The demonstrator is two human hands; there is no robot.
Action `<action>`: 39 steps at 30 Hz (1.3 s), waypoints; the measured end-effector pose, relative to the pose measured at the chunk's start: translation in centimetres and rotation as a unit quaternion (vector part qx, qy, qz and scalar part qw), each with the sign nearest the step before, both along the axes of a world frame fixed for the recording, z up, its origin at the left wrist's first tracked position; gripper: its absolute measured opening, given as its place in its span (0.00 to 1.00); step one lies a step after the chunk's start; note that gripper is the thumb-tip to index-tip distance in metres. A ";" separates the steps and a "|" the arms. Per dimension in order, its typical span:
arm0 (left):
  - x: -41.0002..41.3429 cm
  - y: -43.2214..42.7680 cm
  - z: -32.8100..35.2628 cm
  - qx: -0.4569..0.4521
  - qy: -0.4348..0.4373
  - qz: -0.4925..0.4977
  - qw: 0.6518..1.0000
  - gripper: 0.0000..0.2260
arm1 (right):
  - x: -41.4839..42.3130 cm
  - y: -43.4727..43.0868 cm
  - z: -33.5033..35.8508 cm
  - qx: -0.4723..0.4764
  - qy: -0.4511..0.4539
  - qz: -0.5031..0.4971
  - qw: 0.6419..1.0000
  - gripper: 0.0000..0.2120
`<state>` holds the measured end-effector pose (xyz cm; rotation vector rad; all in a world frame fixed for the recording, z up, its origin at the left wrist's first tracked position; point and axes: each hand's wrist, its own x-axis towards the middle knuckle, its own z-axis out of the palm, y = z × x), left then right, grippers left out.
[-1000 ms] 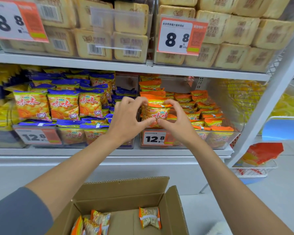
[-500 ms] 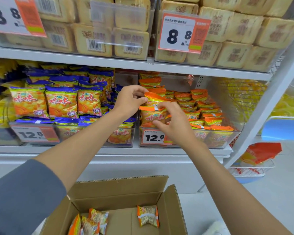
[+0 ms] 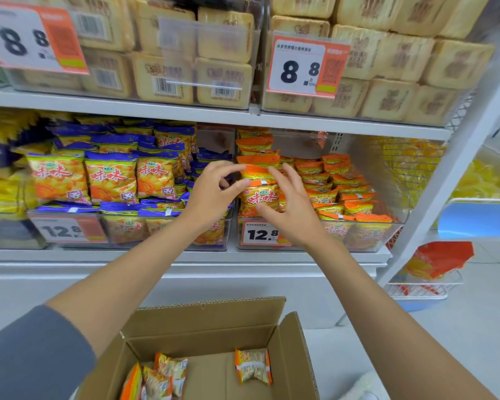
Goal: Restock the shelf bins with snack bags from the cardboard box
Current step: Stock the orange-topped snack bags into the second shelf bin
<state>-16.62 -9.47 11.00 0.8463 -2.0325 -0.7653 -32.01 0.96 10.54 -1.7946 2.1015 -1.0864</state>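
Observation:
An orange-topped snack bag [image 3: 260, 199] stands upright at the front left of the clear bin [image 3: 364, 236], which holds several like bags. My left hand [image 3: 211, 193] is at the bag's left edge, thumb and forefinger curved with a gap between them, their tips just touching the packs. My right hand [image 3: 290, 207] has its fingers spread over the bag's right side and its thumb against the front. Below, the open cardboard box [image 3: 205, 314] holds one bag lying alone [image 3: 253, 366] and a few more [image 3: 163, 376] at its left.
Left of the orange bin, another clear bin holds purple-topped bags [image 3: 111, 177]. Beige biscuit packs [image 3: 223, 79] fill the shelf above. A white shelf post [image 3: 456, 180] slants at the right, with a wire basket [image 3: 425, 290] holding a red bag beyond it.
Both hands set the orange bag upright at the bin's front. My left hand's pinch on the bag's top has loosened, and my right hand's fingers have spread out.

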 end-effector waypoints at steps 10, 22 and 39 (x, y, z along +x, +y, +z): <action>4.2 6.0 -3.1 0.097 0.042 0.069 0.992 0.05 | 4.4 4.6 -2.9 -0.207 0.031 -0.041 0.977 0.07; 14.6 12.0 -24.6 0.369 -0.190 0.046 0.909 0.06 | 6.7 9.0 -27.2 0.362 -0.123 -0.019 0.924 0.13; 15.1 11.4 -30.6 0.574 -0.151 0.045 0.803 0.38 | 11.5 7.0 -33.4 0.417 -0.446 -0.033 0.792 0.10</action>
